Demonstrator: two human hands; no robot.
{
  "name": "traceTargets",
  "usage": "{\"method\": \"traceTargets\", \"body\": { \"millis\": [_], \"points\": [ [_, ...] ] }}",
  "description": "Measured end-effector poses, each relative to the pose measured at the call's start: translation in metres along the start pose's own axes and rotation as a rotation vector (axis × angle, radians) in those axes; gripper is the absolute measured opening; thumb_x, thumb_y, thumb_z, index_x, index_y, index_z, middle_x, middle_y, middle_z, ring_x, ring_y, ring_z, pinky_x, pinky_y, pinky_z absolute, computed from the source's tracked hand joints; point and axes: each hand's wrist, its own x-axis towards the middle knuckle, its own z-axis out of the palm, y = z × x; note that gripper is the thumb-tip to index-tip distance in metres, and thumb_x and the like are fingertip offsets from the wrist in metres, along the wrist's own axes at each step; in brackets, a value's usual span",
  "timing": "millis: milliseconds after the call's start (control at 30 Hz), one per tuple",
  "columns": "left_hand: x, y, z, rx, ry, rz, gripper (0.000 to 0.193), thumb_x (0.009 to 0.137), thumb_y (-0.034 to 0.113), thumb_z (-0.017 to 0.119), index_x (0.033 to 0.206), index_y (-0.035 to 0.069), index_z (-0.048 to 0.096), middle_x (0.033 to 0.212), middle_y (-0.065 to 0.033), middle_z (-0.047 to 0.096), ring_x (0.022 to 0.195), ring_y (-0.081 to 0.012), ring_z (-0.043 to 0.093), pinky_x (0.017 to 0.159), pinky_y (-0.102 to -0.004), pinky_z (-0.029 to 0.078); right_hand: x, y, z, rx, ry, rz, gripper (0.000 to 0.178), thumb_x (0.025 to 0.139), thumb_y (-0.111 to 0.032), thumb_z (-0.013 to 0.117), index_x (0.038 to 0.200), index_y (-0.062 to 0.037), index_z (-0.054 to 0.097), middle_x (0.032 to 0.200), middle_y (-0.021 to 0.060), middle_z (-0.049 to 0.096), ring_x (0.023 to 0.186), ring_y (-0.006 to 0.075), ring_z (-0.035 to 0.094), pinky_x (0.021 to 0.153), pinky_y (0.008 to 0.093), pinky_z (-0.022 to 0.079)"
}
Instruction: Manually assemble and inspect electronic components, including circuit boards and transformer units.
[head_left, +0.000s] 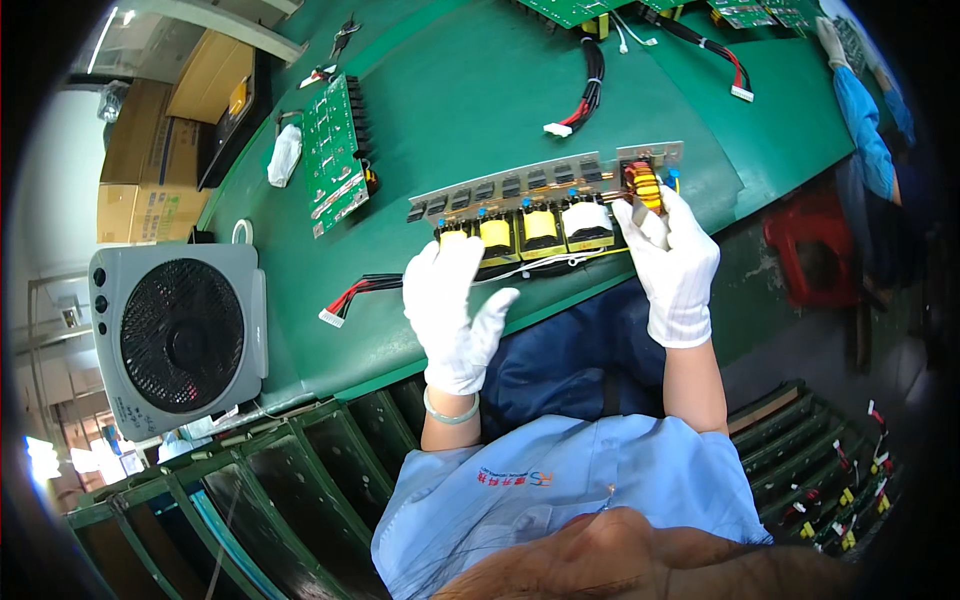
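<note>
A long circuit board assembly (515, 255) lies on the green bench mat in front of me. It carries a row of black transformers with yellow and white tops, and a metal strip with black components behind them. My left hand (447, 305), in a white glove, rests its fingers on the leftmost transformer, thumb spread apart. At the board's right end my gloved right hand (672, 262) has thumb and fingers closed around a copper-and-yellow toroidal coil (643, 186). A small greyish piece shows between those fingers; its kind is unclear. A black-and-red cable (365, 287) with a white connector trails out on the left.
Another green circuit board (335, 150) and a white wrapped bundle (285, 156) lie at left. A grey box fan (180, 330) stands by the bench edge near cardboard boxes (150, 150). Cabled boards (570, 12) sit at the far edge. A co-worker's blue sleeve (862, 130) shows right.
</note>
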Motion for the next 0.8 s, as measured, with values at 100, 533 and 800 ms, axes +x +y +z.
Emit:
{"method": "traceTargets", "body": {
  "millis": [100,533,800],
  "points": [
    [0.01,0.011,0.0,0.061,-0.146,0.033,0.065,0.084,0.055,0.065,0.124,0.005,0.061,0.125,-0.0145,0.061,0.119,-0.0363,0.052,0.106,-0.0485,0.035,0.001,-0.008,-0.006,-0.049,-0.037,0.002,0.043,0.073,-0.021,0.085,0.105,0.0011,0.067,0.083,0.0144,0.07,0.068,0.0262,0.07,0.062,0.0316,0.055],
    [0.007,0.011,0.02,0.015,-0.155,0.011,0.071,0.071,0.04,0.082,0.131,0.012,0.058,0.126,-0.0098,0.055,0.122,-0.0272,0.049,0.111,-0.0542,0.024,-0.027,0.026,-0.049,0.194,0.021,0.153,0.025,0.079,0.001,0.075,0.104,-0.0014,0.071,0.077,0.0057,0.068,0.057,0.0105,0.056,0.056,0.0222,0.047],
    [0.006,0.014,0.04,0.105,-0.043,0.007,0.069,0.06,-0.004,0.074,0.125,0.014,0.057,0.122,-0.0056,0.059,0.123,-0.0232,0.05,0.114,-0.0542,0.023,-0.051,0.029,-0.048,0.166,-0.121,-0.064,0.025,0.076,0.0,0.076,0.1,-0.0048,0.072,0.082,0.0115,0.07,0.064,0.0231,0.067,0.058,0.0288,0.051]
  ]
}}
